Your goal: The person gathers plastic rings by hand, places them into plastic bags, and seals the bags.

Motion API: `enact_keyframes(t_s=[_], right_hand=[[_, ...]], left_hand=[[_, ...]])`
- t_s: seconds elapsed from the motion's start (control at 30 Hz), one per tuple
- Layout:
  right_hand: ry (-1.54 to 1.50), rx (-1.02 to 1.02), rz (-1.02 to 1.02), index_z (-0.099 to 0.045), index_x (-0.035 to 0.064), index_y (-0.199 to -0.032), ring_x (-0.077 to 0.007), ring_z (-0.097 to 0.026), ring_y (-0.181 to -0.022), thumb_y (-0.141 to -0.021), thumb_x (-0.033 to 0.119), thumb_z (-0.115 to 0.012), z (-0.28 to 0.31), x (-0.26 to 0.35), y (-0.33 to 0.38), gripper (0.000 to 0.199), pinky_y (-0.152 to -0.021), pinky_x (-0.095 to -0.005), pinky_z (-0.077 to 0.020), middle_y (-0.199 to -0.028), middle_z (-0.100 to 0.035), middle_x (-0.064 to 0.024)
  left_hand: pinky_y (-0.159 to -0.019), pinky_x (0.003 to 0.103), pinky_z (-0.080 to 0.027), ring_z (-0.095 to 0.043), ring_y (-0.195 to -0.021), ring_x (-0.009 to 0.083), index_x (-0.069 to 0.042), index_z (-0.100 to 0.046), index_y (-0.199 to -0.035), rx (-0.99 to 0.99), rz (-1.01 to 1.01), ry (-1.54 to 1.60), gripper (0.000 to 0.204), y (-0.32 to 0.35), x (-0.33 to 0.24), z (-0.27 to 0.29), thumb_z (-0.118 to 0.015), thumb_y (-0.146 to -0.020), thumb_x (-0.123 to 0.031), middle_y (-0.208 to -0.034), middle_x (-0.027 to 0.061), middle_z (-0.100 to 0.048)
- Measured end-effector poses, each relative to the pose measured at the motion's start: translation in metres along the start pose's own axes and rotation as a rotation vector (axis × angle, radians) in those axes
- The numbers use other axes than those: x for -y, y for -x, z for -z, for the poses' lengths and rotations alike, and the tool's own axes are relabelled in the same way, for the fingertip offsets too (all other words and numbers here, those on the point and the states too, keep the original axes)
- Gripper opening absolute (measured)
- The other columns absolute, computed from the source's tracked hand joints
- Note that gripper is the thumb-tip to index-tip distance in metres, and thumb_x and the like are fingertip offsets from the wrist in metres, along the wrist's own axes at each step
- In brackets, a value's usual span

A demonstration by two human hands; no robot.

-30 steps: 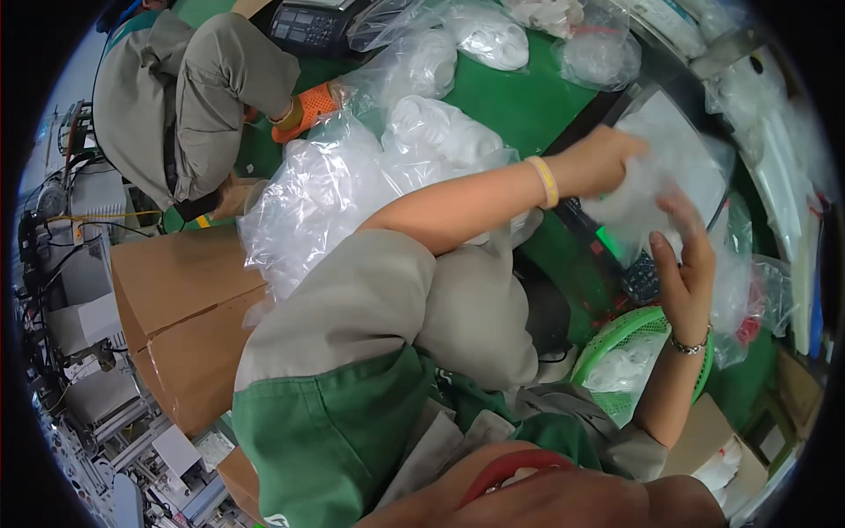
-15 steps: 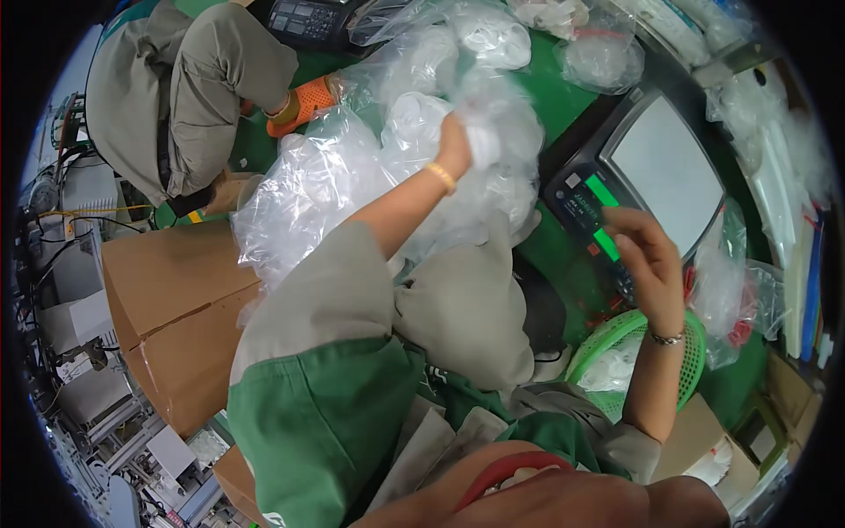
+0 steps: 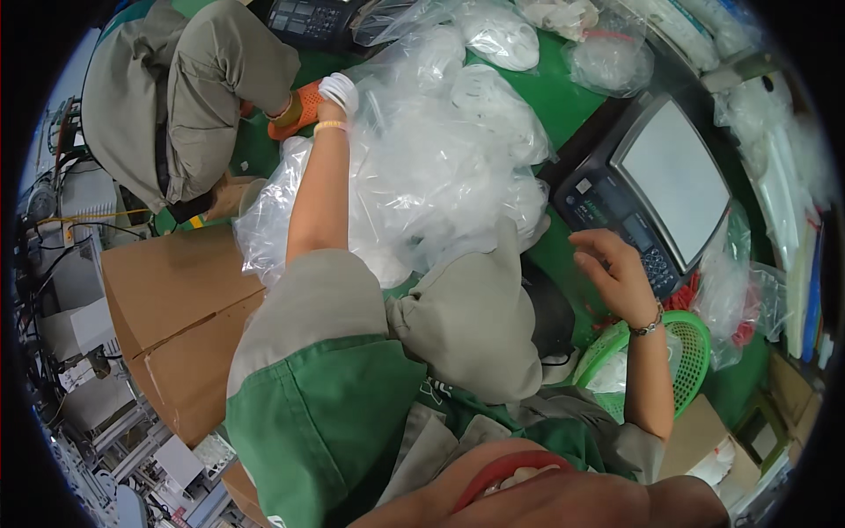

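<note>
My left hand [image 3: 332, 111] is stretched far forward, its fingers closed round a small white bundle [image 3: 340, 91] that looks layered or ribbed; its exact kind I cannot make out. Beneath and beside that forearm lie several large clear plastic bags [image 3: 414, 167] holding whitish contents, heaped in front of my knee. My right hand [image 3: 618, 275] hovers beside the front panel of a dark bench scale [image 3: 634, 198] with a white pan [image 3: 676, 172]. Its fingers are loosely bent and apart, with nothing in them.
A green mesh basket [image 3: 701, 356] with clear plastic inside stands below my right wrist. At left is a brown cardboard box [image 3: 180, 273]. Another person's grey-trousered leg [image 3: 220, 75] and orange shoe [image 3: 304, 107] are close to my left hand. A second scale [image 3: 312, 19] sits at the back.
My left hand has swung left with the white bundle, from over the bags towards the orange shoe. My right hand has shifted slightly down and left. The scale's green-lit displays have gone dark.
</note>
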State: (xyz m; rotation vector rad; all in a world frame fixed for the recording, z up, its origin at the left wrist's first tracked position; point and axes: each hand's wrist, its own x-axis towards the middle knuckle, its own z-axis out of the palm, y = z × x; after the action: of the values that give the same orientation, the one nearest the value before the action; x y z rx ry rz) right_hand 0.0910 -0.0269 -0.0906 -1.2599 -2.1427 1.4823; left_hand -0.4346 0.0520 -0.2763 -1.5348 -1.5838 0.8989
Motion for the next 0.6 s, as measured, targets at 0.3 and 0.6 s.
enact_keyframes(t_s=[0.3, 0.6], right_hand=[[0.030, -0.033, 0.017, -0.059, 0.0018, -0.103, -0.0207, -0.059, -0.082, -0.081, 0.012, -0.058, 0.009, -0.005, 0.000, 0.024, -0.068, -0.0298, -0.0463, -0.091, -0.059, -0.0107], [-0.228, -0.111, -0.038, -0.048, 0.0054, -0.122, -0.0165, -0.059, -0.089, -0.083, 0.007, -0.057, 0.015, -0.011, -0.003, 0.040, -0.077, -0.0280, -0.0472, -0.114, -0.055, -0.0125]], left_hand=[[-0.068, 0.033, -0.050, -0.063, -0.079, 0.0260, -0.004, -0.067, -0.088, -0.387, 0.191, 1.188, 0.019, -0.112, 0.082, 0.087, -0.052, -0.079, -0.013, -0.090, 0.0122, -0.065], [-0.058, 0.022, -0.048, -0.060, -0.067, 0.0131, 0.000, -0.063, -0.090, -0.909, -0.684, 2.647, 0.017, -0.129, 0.168, 0.404, -0.050, -0.088, -0.010, -0.081, 0.0054, -0.064]])
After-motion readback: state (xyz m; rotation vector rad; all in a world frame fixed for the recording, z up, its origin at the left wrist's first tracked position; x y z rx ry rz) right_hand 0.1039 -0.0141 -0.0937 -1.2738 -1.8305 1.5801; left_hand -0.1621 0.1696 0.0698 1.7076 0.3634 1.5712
